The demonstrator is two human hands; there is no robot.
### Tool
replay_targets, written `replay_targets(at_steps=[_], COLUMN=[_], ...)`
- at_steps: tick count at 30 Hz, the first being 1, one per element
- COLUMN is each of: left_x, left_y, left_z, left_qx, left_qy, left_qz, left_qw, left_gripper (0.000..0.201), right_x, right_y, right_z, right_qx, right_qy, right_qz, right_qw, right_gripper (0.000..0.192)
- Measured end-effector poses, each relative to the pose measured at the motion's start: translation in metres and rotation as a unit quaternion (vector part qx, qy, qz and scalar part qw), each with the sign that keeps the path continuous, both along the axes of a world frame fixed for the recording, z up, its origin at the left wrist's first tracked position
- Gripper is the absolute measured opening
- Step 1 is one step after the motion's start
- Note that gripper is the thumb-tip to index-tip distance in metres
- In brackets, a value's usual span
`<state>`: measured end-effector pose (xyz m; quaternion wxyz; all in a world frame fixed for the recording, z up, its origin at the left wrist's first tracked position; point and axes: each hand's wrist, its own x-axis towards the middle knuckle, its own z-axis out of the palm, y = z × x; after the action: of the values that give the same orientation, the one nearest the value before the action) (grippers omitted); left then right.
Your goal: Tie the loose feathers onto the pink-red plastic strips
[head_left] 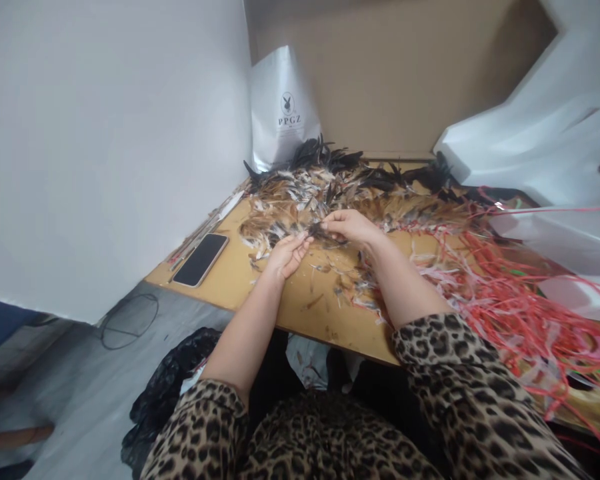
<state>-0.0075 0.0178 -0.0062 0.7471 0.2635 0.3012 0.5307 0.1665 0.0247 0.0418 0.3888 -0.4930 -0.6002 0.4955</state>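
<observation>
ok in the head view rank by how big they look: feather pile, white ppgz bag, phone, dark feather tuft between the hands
1. feather pile, spread widest across the table
2. white PPGZ bag, though it stands farther back, so its true size is unsure
3. phone
4. dark feather tuft, pinched between the left hand and right hand

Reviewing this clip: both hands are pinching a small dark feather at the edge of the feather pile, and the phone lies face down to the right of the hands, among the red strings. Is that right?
Not quite. The head view shows the phone to the left of the hands, on bare tabletop near the wall, away from the red strings. The rest holds: left hand and right hand pinch a dark feather at the edge of the feather pile.
</observation>
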Motion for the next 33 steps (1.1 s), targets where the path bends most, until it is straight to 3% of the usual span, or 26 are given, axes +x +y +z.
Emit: replay_targets(at_steps=[5, 12, 22, 33], left_x=[-0.001, -0.001, -0.002, 0.000], left_y=[0.003, 0.002, -0.002, -0.004], left_z=[0.001, -0.002, -0.002, -0.003], left_qx=[-0.037, 0.001, 0.021, 0.035], left_qy=[-0.027, -0.011, 0.091, 0.120], left_qz=[0.031, 0.005, -0.052, -0.073], left_qw=[0.998, 1.000, 0.994, 0.989], left_gripper=[0.012, 0.011, 0.010, 0.010], right_x=[-0.012, -0.027, -0.016, -0.021], right_y=[-0.001, -0.006, -0.002, -0.006], right_z=[-0.007, -0.007, -0.008, -0.004], right_qx=[-0.004, 0.040, 0.056, 0.078], right_qy=[-0.010, 0.022, -0.025, -0.033], right_qz=[0.051, -0.005, 0.022, 0.009], right_qw=[0.999, 0.999, 0.998, 0.996], right_gripper=[0.028, 0.029, 0.028, 0.026])
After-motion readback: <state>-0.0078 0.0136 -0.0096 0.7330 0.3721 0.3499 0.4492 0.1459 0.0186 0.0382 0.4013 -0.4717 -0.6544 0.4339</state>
